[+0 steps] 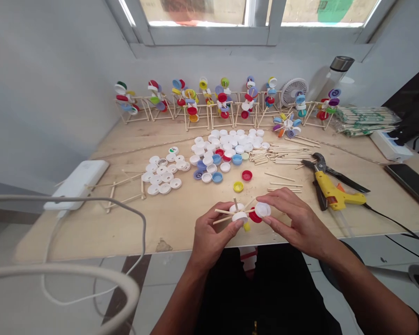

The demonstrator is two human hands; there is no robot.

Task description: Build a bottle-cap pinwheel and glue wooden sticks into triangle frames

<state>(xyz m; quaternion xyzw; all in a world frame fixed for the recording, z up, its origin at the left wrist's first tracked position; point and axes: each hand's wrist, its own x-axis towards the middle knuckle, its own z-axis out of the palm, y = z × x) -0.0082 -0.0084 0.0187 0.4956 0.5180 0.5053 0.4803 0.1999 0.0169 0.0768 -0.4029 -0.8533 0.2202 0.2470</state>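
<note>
Near the table's front edge, my left hand [212,232] grips a small wheel of wooden sticks [240,214] by its white bottle-cap hub. Sticks fan out from the hub, and a red cap [254,215] and a bit of yellow show on its right and lower side. My right hand [293,221] pinches a white bottle cap [263,209] between thumb and fingers, close beside the red cap; whether the two touch I cannot tell. Just beyond my hands lie a loose yellow cap [238,187] and another loose red cap [246,175].
White caps [165,174] with holes lie left, mixed caps [226,144] centrally, cut sticks [289,153] beyond. A yellow glue gun [335,193], cutters [338,174] and a phone [412,184] sit right. Several finished cap wheels on stick stands [223,104] line the back. A cable [143,228] crosses left.
</note>
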